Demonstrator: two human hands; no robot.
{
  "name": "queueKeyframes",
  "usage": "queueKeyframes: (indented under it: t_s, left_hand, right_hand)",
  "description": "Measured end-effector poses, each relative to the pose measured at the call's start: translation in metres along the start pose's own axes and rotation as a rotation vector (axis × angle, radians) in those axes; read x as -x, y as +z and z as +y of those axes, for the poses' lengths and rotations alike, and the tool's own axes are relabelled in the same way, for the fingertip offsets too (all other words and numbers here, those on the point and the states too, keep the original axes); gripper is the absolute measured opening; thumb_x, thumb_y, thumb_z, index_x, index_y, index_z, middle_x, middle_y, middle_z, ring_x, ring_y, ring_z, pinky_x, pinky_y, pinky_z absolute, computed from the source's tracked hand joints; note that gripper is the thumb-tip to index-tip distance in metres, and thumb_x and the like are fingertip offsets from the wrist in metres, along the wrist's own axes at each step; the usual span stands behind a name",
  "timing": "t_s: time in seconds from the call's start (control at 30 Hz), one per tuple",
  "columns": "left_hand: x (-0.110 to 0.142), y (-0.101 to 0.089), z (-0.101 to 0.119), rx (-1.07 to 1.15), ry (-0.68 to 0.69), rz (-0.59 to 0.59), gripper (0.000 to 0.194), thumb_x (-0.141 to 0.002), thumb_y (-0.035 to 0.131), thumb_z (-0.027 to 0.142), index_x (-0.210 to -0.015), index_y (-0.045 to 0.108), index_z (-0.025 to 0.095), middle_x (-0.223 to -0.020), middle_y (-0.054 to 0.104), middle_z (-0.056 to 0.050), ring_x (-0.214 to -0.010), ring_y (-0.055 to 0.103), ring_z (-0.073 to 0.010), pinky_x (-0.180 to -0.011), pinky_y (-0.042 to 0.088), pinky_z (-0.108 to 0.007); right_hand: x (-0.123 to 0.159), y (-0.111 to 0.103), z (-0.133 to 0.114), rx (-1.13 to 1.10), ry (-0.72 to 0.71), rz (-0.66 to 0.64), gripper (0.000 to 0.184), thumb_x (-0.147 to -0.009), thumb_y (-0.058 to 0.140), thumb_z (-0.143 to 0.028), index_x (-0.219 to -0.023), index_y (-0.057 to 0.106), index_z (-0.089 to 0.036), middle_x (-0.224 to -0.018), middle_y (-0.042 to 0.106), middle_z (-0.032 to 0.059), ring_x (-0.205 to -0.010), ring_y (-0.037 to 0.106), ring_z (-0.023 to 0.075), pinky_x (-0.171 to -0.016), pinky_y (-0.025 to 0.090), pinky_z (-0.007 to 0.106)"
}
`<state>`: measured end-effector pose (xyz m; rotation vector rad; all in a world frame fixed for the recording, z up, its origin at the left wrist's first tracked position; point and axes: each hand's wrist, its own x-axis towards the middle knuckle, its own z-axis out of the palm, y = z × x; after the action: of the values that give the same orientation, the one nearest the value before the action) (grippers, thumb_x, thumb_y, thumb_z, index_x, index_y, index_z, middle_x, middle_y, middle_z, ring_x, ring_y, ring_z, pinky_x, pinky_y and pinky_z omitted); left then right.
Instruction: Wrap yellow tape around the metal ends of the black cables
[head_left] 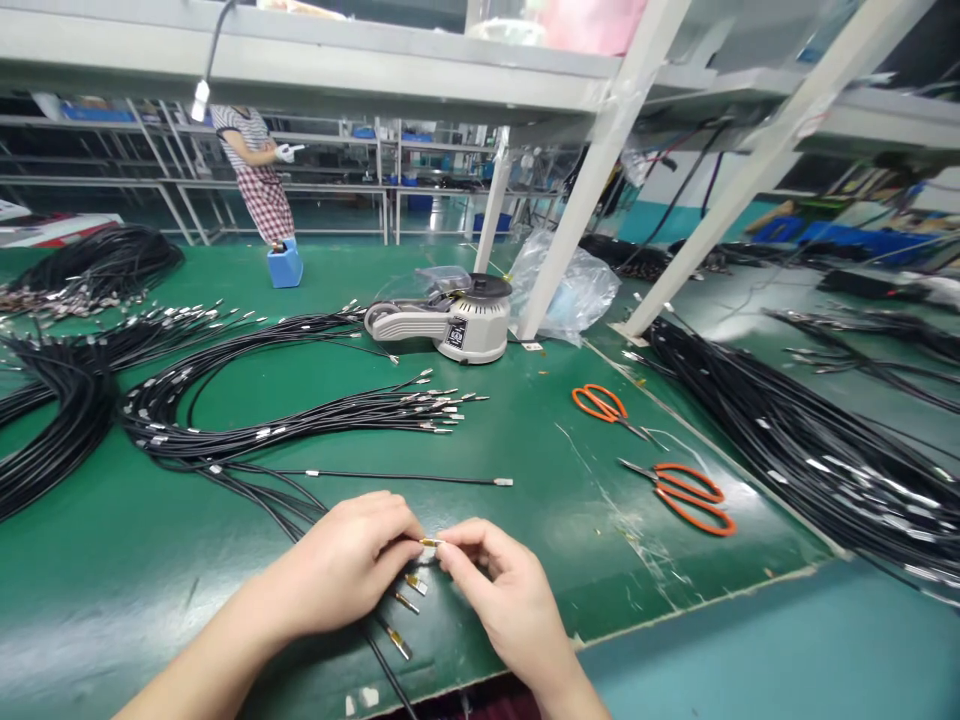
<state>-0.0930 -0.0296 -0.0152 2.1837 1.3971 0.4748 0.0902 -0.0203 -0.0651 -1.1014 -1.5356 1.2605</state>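
Observation:
Near the front edge of the green table [525, 440], my left hand [356, 550] pinches a black cable just behind its metal connector [430, 542]. From the other side, the thumb and fingertips of my right hand [504, 585] are closed on the connector's tip. A bit of yellow shows on it between my two hands. Below my left hand lie a few more cable ends [399, 642] with metal connectors and yellow wrapping. A single black cable [405, 478] with a white tag and a metal end lies just beyond my hands.
Beyond lies a bundle of black cables [337, 412], with a grey tape dispenser [472, 325] behind it. Orange-handled scissors [686, 490] and a second pair [600, 402] lie to the right. More cables [825, 450] are at far right. A shelf post [577, 200] rises behind. A person [255, 170] stands across the room.

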Motion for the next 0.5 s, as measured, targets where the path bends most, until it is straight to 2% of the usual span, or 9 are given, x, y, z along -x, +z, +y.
queueKeyframes:
  t_s: [0.1,0.23,0.33,0.5]
  left_hand:
    - [-0.001,0.0,0.001,0.106,-0.02,-0.018,0.019,-0.09,0.047,0.025,-0.102,0.061,0.021,-0.091,0.065,-0.001,-0.085,0.057,-0.014,-0.077,0.042,-0.024]
    - [-0.003,0.005,0.004,0.087,-0.041,-0.088,0.024,-0.091,0.042,0.024,-0.082,0.063,0.02,-0.077,0.061,0.0,-0.074,0.057,-0.0128,-0.07,0.041,-0.023]
    - [-0.002,0.006,0.004,0.075,-0.067,-0.129,0.023,-0.09,0.043,0.024,-0.078,0.062,0.019,-0.077,0.062,0.0,-0.074,0.057,-0.0127,-0.068,0.041,-0.022]
    - [-0.006,-0.01,-0.003,-0.016,-0.138,-0.247,0.039,-0.091,0.041,0.04,-0.067,0.062,0.018,-0.068,0.061,0.0,-0.066,0.056,-0.0137,-0.062,0.039,-0.023]
  right_hand:
    - [-0.001,0.0,-0.003,0.037,-0.013,-0.015,0.014,-0.079,0.063,-0.03,-0.077,0.068,-0.017,-0.071,0.068,0.0017,-0.066,0.063,0.0154,-0.064,0.051,0.025]
    - [0.0,-0.001,-0.013,0.111,-0.004,-0.053,0.009,-0.078,0.061,-0.022,-0.074,0.067,-0.016,-0.072,0.069,0.0027,-0.068,0.063,0.0153,-0.065,0.05,0.024]
    - [0.003,0.002,-0.015,0.183,-0.001,-0.053,0.009,-0.075,0.06,-0.017,-0.07,0.066,-0.017,-0.067,0.068,0.0017,-0.064,0.062,0.0143,-0.061,0.048,0.022]
    - [0.007,0.006,-0.003,0.306,0.053,0.002,0.01,-0.071,0.059,-0.015,-0.065,0.066,-0.019,-0.057,0.064,-0.0007,-0.049,0.054,0.0121,-0.045,0.039,0.02]
